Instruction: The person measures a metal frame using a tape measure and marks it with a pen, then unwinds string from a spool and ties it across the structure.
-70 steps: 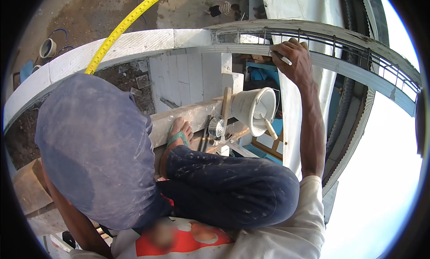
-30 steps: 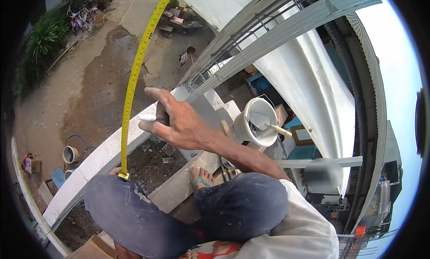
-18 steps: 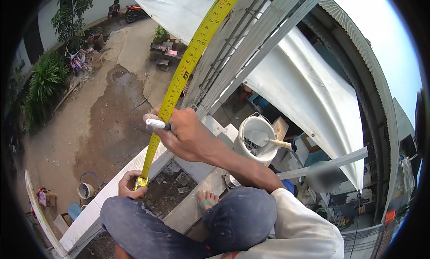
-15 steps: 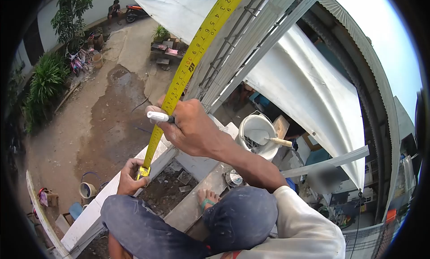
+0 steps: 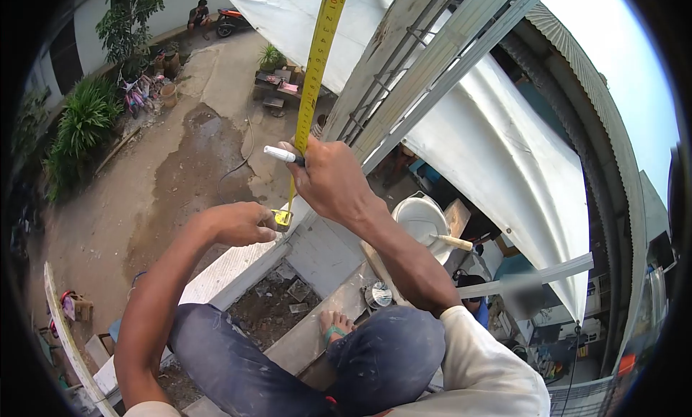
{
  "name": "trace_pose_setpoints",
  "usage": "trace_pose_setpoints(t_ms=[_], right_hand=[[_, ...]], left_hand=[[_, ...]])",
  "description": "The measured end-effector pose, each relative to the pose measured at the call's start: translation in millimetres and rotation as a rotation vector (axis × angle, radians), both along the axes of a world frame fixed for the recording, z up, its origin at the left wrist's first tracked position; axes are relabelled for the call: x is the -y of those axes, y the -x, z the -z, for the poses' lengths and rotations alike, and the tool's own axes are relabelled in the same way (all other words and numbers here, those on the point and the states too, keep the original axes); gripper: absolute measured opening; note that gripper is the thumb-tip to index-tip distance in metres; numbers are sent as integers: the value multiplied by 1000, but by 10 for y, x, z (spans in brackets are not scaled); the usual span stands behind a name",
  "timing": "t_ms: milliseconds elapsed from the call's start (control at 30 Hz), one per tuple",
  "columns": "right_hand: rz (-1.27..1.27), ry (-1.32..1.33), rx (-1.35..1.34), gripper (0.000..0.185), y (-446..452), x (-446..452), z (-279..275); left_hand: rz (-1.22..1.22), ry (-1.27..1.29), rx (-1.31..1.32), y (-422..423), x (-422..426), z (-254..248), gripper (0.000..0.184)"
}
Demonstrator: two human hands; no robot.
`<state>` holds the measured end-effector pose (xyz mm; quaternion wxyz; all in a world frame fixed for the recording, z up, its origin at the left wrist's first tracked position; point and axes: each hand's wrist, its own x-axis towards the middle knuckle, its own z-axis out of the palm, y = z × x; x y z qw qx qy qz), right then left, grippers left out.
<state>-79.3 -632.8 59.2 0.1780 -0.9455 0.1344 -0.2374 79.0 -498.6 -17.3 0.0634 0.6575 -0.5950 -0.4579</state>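
Observation:
My left hand [image 5: 241, 224] is closed on the small yellow case of a tape measure [image 5: 282, 219], above the top of a white wall. From the case a yellow blade [image 5: 318, 60] runs up and out of view at the top. My right hand [image 5: 331, 175] grips a white-capped marker [image 5: 282, 154] and is closed at the blade a short way above the case. Part of the blade is hidden behind its fingers. The blade passes left of a grey concrete post [image 5: 382, 46] with steel bars beside it.
A white bucket [image 5: 419, 214] with a wooden-handled tool [image 5: 454, 242] stands right of my forearm. My foot [image 5: 335, 323] rests on a plank [image 5: 317, 338] high above the yard. A white tarp [image 5: 504, 172] hangs at right. Two other people are below, one by a motorbike [image 5: 232, 20].
My left hand has moved up and right with the tape case, closer to my right hand. The right hand has shifted slightly right and up, and the blade now runs more upright.

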Motion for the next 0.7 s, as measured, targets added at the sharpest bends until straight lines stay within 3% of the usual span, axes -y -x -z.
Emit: trace_pose_setpoints(t_ms=[33, 133, 167, 233, 267, 333, 400, 433, 500, 700], right_hand=[[27, 0, -3, 25, 16, 47, 38], [120, 10, -43, 23, 53, 176, 86], [117, 21, -14, 23, 80, 202, 88], [126, 19, -7, 23, 129, 297, 151], [132, 11, -4, 24, 158, 324, 193], [148, 27, -5, 21, 223, 359, 261], [162, -68, 31, 31, 265, 416, 385], [190, -67, -2, 35, 293, 464, 451], [207, -71, -49, 40, 333, 467, 538], [381, -229, -130, 54, 436, 564, 645]], left_hand=[[-115, -172, -190, 105, 81, -67, 53], [-143, -439, -584, 274, 400, 181, 62], [-141, -430, -587, 331, 461, 317, 62], [-330, -227, -1168, 493, 493, 703, 77], [-339, -235, -1181, 633, 526, 915, 77], [-548, 19, -1839, 988, 615, 1324, 82], [-745, 98, -2194, 1285, 812, 1624, 62], [-790, 93, -2217, 1445, 890, 1714, 62], [-1049, 381, -2545, 1596, 1067, 1820, 45], [-1226, 351, -2547, 1628, 1337, 1992, 20]])
